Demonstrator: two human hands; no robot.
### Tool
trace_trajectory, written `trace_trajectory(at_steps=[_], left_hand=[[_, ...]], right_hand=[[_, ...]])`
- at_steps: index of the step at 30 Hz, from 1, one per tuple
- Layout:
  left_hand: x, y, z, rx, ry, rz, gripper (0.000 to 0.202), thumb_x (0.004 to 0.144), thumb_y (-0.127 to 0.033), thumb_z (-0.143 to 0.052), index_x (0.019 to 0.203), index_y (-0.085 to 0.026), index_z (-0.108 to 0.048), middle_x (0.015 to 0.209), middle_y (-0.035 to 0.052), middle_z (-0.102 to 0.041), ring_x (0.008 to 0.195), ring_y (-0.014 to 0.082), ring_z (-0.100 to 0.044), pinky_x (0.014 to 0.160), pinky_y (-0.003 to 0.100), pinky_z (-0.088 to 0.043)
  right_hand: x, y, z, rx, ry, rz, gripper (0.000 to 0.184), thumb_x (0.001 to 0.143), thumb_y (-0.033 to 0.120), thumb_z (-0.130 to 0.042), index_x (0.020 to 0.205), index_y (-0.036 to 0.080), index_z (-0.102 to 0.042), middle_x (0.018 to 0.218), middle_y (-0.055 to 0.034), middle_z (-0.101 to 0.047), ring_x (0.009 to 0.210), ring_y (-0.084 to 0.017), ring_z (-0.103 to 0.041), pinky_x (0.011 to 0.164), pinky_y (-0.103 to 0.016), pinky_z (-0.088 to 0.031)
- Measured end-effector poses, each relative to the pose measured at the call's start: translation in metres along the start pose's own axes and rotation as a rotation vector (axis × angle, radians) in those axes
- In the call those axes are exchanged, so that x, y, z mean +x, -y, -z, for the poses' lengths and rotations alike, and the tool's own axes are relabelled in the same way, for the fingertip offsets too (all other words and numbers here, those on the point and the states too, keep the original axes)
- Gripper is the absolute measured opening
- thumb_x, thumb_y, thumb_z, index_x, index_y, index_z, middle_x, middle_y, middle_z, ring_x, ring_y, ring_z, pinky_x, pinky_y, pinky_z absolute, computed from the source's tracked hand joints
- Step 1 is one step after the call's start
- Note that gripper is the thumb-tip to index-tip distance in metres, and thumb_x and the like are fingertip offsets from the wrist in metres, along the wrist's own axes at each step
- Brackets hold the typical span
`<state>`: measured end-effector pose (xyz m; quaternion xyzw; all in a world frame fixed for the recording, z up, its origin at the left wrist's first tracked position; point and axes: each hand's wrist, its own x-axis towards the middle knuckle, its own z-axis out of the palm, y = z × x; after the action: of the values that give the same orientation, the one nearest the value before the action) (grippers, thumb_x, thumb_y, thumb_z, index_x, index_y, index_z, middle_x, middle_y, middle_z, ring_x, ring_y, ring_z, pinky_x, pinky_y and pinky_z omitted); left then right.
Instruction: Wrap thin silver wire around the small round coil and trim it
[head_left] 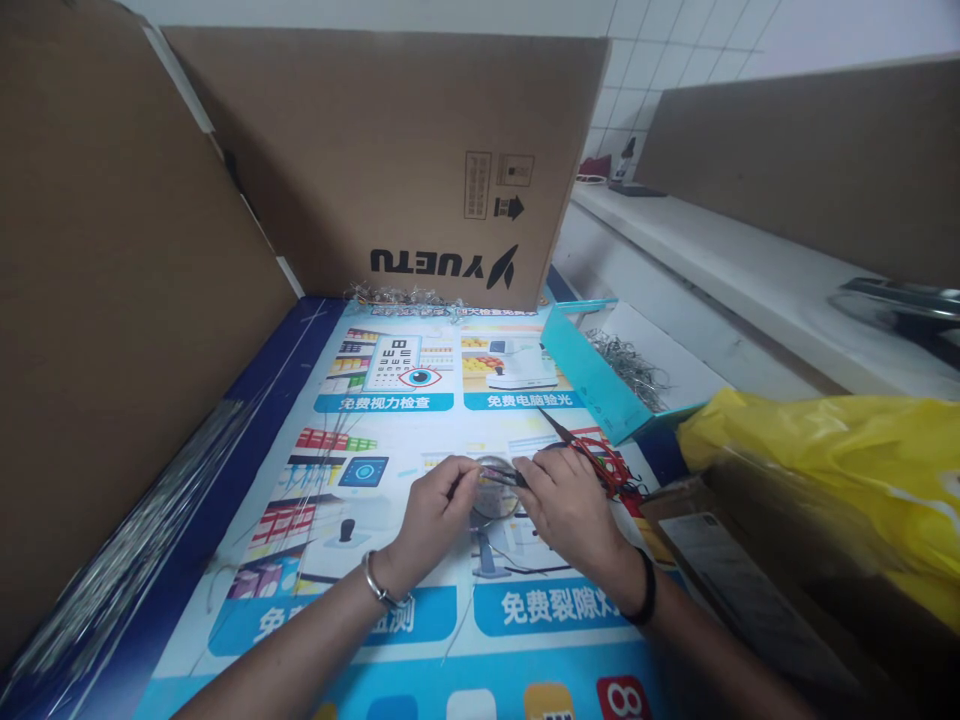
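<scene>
Slim dark tool (507, 475) is mid-frame above a round dish (495, 503), in the closed grip of the right hand (571, 508), while the left hand (433, 515) pinches something I cannot identify, and work seems midway, with wire pieces (628, 367) in a blue box (581, 375) at right, long wires (146, 535) at lower left.

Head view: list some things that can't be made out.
In the head view:
Slim, dark, metallic tool: rear end covered by the right hand.
What the left hand holds, if anything: too small to tell.
Round, glassy object: partly hidden by left hand.
Yellow plastic bag: cut off by right edge.
</scene>
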<state>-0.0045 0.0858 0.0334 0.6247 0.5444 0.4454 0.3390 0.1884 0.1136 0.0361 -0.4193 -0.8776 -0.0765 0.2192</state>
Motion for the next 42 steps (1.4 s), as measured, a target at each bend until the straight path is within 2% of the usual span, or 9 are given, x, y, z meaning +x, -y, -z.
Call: trace_trajectory(at_steps=[10, 26, 33, 37, 42], left_hand=[[0.0046, -0.0034, 0.0052, 0.069, 0.074, -0.022, 0.020, 0.089, -0.027, -0.045, 0.077, -0.018, -0.057, 0.069, -0.0011, -0.061, 0.063, 0.0118, -0.054, 0.061, 0.022, -0.041], [0.0017, 0.0038, 0.0031, 0.127, 0.019, -0.100, 0.016, 0.090, -0.023, -0.045, 0.082, -0.018, -0.058, 0.071, -0.0015, -0.062, 0.064, 0.0113, -0.056, 0.061, 0.022, -0.042], [0.0012, 0.0022, 0.0034, 0.144, 0.017, -0.112, 0.015, 0.089, -0.020, -0.045, 0.083, -0.018, -0.058, 0.074, -0.0007, -0.063, 0.067, 0.0116, -0.057, 0.063, 0.022, -0.042], [0.0026, 0.0006, 0.0042, 0.098, 0.036, -0.066, 0.015, 0.087, -0.021, -0.045, 0.079, -0.018, -0.058, 0.070, -0.0013, -0.061, 0.064, 0.0116, -0.054, 0.061, 0.022, -0.041], [0.0056, 0.0004, 0.0044, -0.032, 0.099, 0.074, 0.019, 0.088, -0.028, -0.045, 0.076, -0.018, -0.056, 0.063, -0.0031, -0.056, 0.058, 0.0110, -0.051, 0.057, 0.021, -0.040]], right_hand=[[-0.0004, -0.0078, 0.0027, -0.051, -0.041, 0.084, 0.024, 0.088, 0.031, -0.055, 0.105, 0.015, -0.063, 0.089, -0.0094, -0.061, 0.085, -0.025, -0.049, 0.076, -0.039, -0.034], [0.0000, -0.0024, 0.0043, 0.011, -0.035, 0.097, 0.027, 0.094, 0.031, -0.045, 0.100, 0.012, -0.063, 0.076, -0.0073, -0.061, 0.075, -0.021, -0.050, 0.070, -0.033, -0.038], [-0.0017, -0.0040, 0.0036, 0.097, -0.014, 0.086, 0.027, 0.095, 0.031, -0.043, 0.101, 0.014, -0.063, 0.079, -0.0074, -0.064, 0.078, -0.020, -0.055, 0.073, -0.032, -0.042], [-0.0018, -0.0045, 0.0018, 0.114, -0.020, 0.075, 0.027, 0.095, 0.031, -0.043, 0.101, 0.014, -0.064, 0.079, -0.0076, -0.063, 0.078, -0.020, -0.054, 0.073, -0.033, -0.041], [-0.0014, -0.0071, -0.0021, 0.072, -0.015, 0.077, 0.028, 0.094, 0.033, -0.045, 0.100, 0.014, -0.064, 0.077, -0.0071, -0.061, 0.076, -0.021, -0.050, 0.071, -0.033, -0.038]])
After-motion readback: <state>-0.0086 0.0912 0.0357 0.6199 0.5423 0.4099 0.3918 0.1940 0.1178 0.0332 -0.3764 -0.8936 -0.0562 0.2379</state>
